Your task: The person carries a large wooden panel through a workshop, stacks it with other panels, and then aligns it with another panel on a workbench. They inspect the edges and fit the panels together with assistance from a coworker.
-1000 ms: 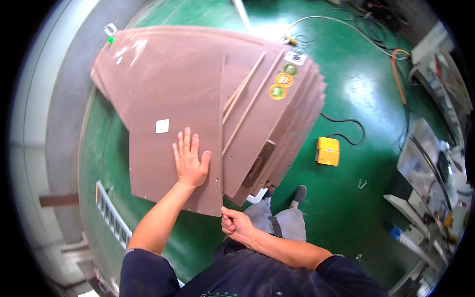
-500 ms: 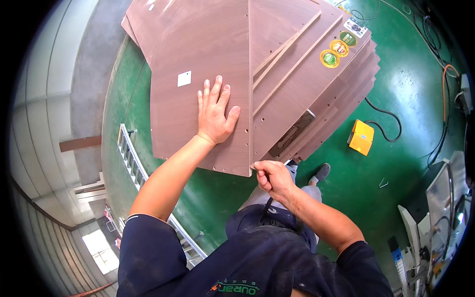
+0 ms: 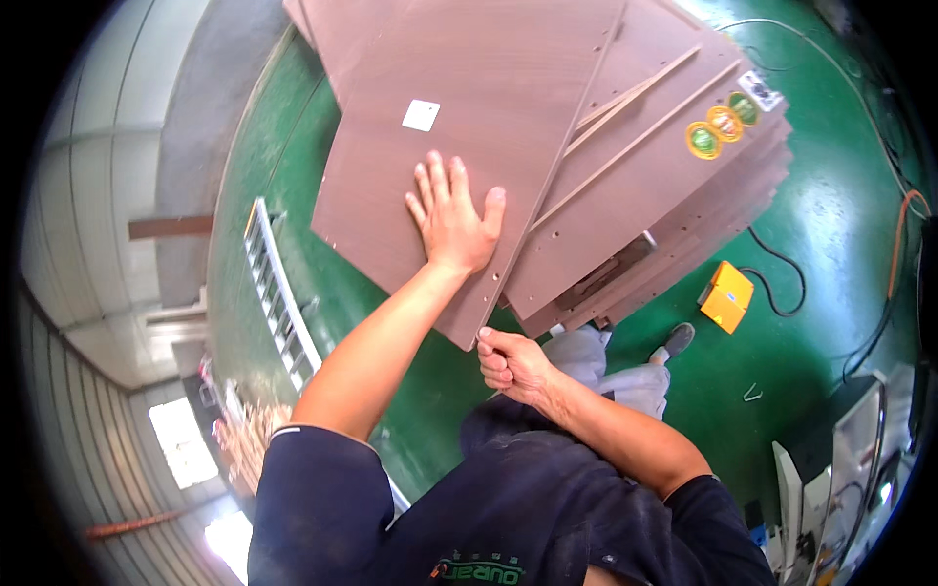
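Observation:
A large brown wood-grain panel point(image 3: 459, 59) with a white square label point(image 3: 420, 115) lies at an angle on top of a stack of similar boards point(image 3: 625, 210). My left hand point(image 3: 454, 225) rests flat on this panel, fingers spread, close to its right edge. At the panel's near corner, my right hand point(image 3: 513, 366) is closed, thumb tip and curled fingers against the edge. Small drilled holes run along the panel's edge near that corner. The insides of the right-hand fingers are hidden.
Narrow slats and round stickers point(image 3: 723, 124) lie on the stack's right part. A yellow box point(image 3: 726, 297) with a black cable sits on the green floor. To the left stands a metal ladder-like roller track point(image 3: 278, 293). Machinery point(image 3: 831, 459) occupies the lower right.
The top panel has turned clockwise over the stack, its near corner swinging left and leaving the boards below more exposed. Both hands have stayed on it. My view has shifted slightly.

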Available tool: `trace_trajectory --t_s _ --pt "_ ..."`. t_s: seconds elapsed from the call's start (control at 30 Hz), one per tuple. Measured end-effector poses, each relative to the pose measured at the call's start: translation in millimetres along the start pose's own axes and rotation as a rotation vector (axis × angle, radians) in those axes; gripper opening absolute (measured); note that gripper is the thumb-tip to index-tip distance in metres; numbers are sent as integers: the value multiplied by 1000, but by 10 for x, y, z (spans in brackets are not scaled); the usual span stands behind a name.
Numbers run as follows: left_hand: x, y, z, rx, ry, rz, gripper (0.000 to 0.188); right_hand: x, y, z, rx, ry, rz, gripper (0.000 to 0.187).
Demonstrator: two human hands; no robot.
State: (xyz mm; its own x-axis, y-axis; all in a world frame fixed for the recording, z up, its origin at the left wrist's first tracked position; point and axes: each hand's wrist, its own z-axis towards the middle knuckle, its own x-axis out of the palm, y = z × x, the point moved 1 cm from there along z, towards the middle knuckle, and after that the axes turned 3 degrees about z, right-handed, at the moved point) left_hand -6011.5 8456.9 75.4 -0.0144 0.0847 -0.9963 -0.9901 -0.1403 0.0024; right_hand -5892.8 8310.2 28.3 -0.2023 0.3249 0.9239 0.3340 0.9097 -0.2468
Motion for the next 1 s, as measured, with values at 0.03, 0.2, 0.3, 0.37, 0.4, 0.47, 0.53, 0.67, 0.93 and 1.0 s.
trace_trajectory --t_s 0.03,0.2,0.3,0.37,0.4,0.47,0.53,0.67,0.93,1.0 --pt "-52 -23 -30 51 24 -14 80 63 -24 -73 -35 -49 4 31" --pt "-33 -79 29 123 76 5 77 143 252 -540 -125 -35 150 29" --pt "-134 10 0 164 74 -25 76 359 783 -1350 -179 -77 37 32" --pt "-177 202 -90 109 55 36 75 526 1203 -1926 -301 -173 -135 36" --pt "-205 239 -104 81 43 -3 77 498 1363 -2171 -435 -137 -230 34" --pt "-196 186 -52 99 54 -34 77 655 1555 -2372 -478 -228 -342 35" --pt "-148 131 -40 117 68 -33 77 651 1462 -2339 -573 -108 -537 41" --pt "-239 42 -53 124 35 -71 75 432 1757 -2374 -368 -402 -1329 29" --pt "-220 -528 1141 186 -62 -190 67 803 2384 -1236 -214 -409 -1074 49" --pt "-136 -678 1500 68 -77 -190 66 885 2170 -816 -99 -358 -803 54"
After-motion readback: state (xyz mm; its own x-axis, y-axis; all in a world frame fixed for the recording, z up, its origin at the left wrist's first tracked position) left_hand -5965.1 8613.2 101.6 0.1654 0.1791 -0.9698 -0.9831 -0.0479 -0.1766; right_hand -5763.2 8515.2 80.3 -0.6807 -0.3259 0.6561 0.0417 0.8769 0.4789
